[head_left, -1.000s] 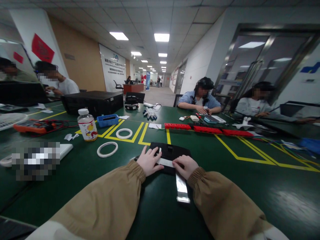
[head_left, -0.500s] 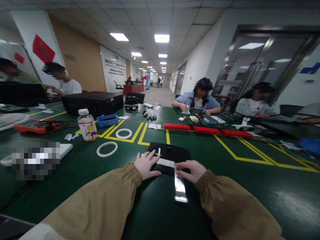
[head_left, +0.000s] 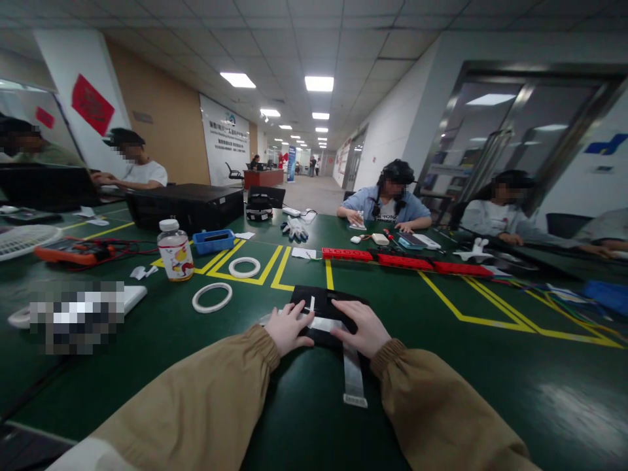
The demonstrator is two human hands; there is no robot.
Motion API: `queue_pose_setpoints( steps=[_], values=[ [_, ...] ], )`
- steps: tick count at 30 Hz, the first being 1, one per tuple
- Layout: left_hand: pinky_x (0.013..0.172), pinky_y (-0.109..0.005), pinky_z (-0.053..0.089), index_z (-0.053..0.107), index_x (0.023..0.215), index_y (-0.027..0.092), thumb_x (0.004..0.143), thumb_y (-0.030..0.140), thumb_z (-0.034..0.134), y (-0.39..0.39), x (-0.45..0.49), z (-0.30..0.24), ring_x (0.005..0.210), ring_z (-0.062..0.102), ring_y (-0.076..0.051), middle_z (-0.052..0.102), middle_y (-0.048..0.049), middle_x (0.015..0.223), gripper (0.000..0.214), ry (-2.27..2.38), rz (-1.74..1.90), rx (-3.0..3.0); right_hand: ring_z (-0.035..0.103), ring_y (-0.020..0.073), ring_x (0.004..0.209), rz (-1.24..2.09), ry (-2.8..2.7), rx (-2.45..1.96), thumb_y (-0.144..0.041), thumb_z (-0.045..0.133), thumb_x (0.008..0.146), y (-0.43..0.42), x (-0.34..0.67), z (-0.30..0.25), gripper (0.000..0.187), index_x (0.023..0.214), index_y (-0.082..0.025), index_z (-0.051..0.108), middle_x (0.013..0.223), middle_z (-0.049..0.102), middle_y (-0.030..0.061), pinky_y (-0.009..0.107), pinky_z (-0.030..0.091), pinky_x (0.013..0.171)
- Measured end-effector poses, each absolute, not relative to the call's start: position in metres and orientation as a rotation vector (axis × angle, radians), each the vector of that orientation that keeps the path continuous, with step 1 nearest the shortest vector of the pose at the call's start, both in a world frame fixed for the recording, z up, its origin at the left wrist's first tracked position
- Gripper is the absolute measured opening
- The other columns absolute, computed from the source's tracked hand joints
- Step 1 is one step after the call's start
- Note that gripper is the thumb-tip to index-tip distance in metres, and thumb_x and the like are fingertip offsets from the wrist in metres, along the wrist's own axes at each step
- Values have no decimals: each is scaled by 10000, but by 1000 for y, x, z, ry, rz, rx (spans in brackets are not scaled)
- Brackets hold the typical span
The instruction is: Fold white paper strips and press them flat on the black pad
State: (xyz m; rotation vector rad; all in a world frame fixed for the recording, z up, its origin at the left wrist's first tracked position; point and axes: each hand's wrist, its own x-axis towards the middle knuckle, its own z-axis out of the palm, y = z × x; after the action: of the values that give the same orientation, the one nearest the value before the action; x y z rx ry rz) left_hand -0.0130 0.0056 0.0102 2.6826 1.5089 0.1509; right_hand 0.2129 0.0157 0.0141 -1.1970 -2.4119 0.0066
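Note:
A black flat panel (head_left: 318, 296) lies on the table in front of me, with a short white strip (head_left: 313, 303) stuck on it. Across it runs a silver flat ribbon cable (head_left: 353, 369), which turns at the right and hangs toward me past the panel's near edge, ending in a pale tip. My left hand (head_left: 288, 329) rests on the panel's left part with its fingers spread, over the cable's left end. Fingers stretched out, my right hand (head_left: 363, 327) lies on the panel's right part, covering the cable's bend.
Left of the panel are two white tape rolls (head_left: 212, 298), a labelled bottle (head_left: 175, 252), a blue tray (head_left: 213, 243) and an orange multimeter (head_left: 73, 250). Red bricks (head_left: 405, 262) line up beyond. Grey gloves (head_left: 294, 229) lie farther back. Co-workers sit across the table.
My right hand has let go of the hanging cable, moved up and left, and flattened onto the panel over the bend. My left hand stays in about the same place. The view has tilted slightly.

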Motion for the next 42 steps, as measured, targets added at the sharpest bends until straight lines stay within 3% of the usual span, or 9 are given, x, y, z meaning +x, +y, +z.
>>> queue_pose_setpoints(
  steps=[3,7,11,18,24,29,33,37,42],
  values=[
    [925,-586,338,372,1338,304,808,503,553,11,-15,6,1268,308,-354,261,-134,1448,594,1507,157,2705,328,269,1260,111,-2500,-1330,-511,628,718,21,205,9,789,1346,-98,387,1361,380,147,427,254,1048],
    [958,-571,317,377,1324,358,812,507,548,19,-18,-2,1279,302,-330,211,-89,1473,560,1496,182,2756,159,272,1334,177,-2596,-1507,-665,559,684,21,200,4,966,1422,-135,230,1451,203,108,444,116,1097],
    [972,-575,303,387,1311,377,820,500,538,24,-19,-7,1278,308,-322,198,-61,1480,528,1473,262,2775,66,250,1352,159,-2624,-1608,-715,498,692,21,198,3,1009,1441,-141,143,1476,107,84,427,48,1106],
    [987,-588,276,408,1285,328,824,479,543,25,-19,-10,1278,309,-306,279,-64,1449,503,1455,351,2757,180,267,1319,175,-2537,-1578,-664,570,670,20,200,2,955,1415,-151,263,1407,283,112,423,97,1105],
    [1009,-566,257,485,1159,260,826,484,526,23,-21,-12,1252,344,-283,365,-62,1396,404,1417,452,2718,256,284,1276,175,-2504,-1483,-550,655,649,19,204,2,891,1376,-135,352,1353,346,130,428,171,1089],
    [1017,-622,152,340,1335,244,813,542,487,16,-16,-12,1272,294,-321,328,-102,1413,619,1424,504,2745,332,299,1214,71,-2443,-1465,-512,680,632,14,201,0,839,1326,-112,431,1280,414,154,432,248,1052],
    [1033,-603,126,358,1336,265,844,595,384,15,-7,-13,1244,326,-302,385,-89,1364,593,1483,559,2734,364,307,1179,7,-2420,-1418,-520,680,630,15,202,-5,821,1303,-106,459,1239,442,161,439,293,1022],
    [1030,-524,212,415,1302,266,885,527,353,19,-2,-11,1154,401,-268,450,-68,1283,495,1556,613,2731,378,300,1157,-32,-2430,-1361,-509,683,632,18,203,-7,800,1284,-95,474,1224,450,163,429,316,1006],
    [855,-399,379,458,1275,267,897,467,352,24,7,-4,1032,444,-257,492,-75,1155,440,1641,631,2715,377,295,1147,-81,-2458,-1362,-503,671,658,17,202,-7,772,1270,-73,482,1217,454,172,418,323,1000]
  ],
)
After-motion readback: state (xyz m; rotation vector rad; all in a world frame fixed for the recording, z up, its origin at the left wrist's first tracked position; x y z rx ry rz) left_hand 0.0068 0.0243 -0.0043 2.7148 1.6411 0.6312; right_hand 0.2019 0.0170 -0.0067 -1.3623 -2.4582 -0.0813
